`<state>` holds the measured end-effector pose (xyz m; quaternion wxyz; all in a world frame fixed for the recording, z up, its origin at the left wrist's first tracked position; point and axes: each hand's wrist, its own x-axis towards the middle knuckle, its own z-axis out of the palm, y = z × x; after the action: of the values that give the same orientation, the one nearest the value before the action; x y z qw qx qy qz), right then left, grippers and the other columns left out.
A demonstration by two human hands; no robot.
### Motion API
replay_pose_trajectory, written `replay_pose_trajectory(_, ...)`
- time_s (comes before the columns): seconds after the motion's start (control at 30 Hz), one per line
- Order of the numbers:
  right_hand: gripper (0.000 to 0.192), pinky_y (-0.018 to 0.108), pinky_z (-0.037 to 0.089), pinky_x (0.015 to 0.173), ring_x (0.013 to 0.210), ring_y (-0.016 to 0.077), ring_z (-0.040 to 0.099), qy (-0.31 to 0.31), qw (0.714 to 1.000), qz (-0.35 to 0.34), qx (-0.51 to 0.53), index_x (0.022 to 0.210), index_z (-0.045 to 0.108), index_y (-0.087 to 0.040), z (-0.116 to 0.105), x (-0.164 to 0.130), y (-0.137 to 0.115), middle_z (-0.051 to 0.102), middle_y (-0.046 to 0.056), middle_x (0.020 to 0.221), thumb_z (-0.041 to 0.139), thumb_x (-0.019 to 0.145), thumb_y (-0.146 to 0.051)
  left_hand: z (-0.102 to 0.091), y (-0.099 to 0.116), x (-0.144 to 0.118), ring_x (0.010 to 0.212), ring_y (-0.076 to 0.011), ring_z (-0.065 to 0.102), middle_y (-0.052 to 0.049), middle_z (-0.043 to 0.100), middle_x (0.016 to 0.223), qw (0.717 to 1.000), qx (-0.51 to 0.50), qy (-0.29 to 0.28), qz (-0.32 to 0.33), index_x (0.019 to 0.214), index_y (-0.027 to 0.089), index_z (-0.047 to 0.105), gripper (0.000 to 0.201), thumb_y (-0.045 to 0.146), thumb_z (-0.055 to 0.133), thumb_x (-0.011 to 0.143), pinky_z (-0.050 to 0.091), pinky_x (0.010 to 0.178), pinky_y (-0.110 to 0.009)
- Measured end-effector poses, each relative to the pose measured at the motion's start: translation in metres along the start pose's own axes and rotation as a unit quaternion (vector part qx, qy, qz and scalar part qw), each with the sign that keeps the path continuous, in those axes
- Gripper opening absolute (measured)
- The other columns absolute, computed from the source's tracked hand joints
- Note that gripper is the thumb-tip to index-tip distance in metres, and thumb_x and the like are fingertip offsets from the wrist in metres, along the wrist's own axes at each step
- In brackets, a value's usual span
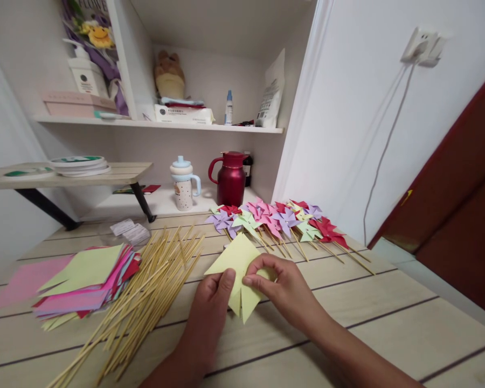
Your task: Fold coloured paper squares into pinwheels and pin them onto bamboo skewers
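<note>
Yellow paper sheet (237, 269), partly folded, sits at lower centre of the frame, pinched between left hand (210, 307) and right hand (281, 288) above a wooden table (388, 323). Bamboo sticks (145, 302) lie lower left; finished pinwheels (275, 218) behind.

Two bare forearms enter from bottom edge. Left hand (210, 302): no sleeve, no glove, no ring, no watch visible. Right hand (281, 288): likewise bare, wrist uncovered, short plain nails, forearm bare to frame edge.
</note>
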<state>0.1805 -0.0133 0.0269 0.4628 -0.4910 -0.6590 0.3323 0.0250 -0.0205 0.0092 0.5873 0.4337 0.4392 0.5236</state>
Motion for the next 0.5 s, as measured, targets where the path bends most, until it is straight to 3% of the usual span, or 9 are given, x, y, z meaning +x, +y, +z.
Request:
replay_pose_trajectory(0.23,0.012,0.025,0.039,0.064,0.070,0.0165,0.052,0.003,1.000,0.006,0.000,0.071,0.063,-0.020,-0.0002,0.0021,0.0029,0.061,-0.002,0.070,0.067,0.079,-0.027,0.0077,0.0040,-0.0026,0.082,-0.0203,0.064,-0.007,0.073,0.094,0.998,-0.041,-0.044,0.033,0.105,0.016,0.069,0.035,0.041,0.067,0.080,0.047,0.077,-0.028)
replay_pose_trajectory(0.37,0.011,0.025,0.038,0.065,0.071,0.0166,0.052,0.001,1.000,-0.017,-0.007,0.072,0.061,-0.021,-0.0002,0.0012,0.0027,0.060,-0.001,0.072,0.064,0.082,-0.026,0.0025,0.0029,-0.0021,0.086,-0.0194,0.060,-0.003,0.071,0.093,0.998,0.013,-0.041,0.043,0.096,0.019,0.068,0.027,0.042,0.064,0.083,0.045,0.080,-0.027)
replay_pose_trajectory(0.5,0.012,0.025,0.035,0.060,0.067,0.0161,0.049,0.013,0.999,-0.026,-0.023,0.076,0.058,-0.022,-0.0020,0.0002,0.0037,0.055,-0.003,0.068,0.062,0.084,-0.029,0.0006,0.0012,-0.0005,0.080,-0.0177,0.058,0.001,0.067,0.082,0.998,0.043,0.013,0.046,0.083,0.021,0.068,0.020,0.041,0.067,0.080,0.046,0.075,-0.023)
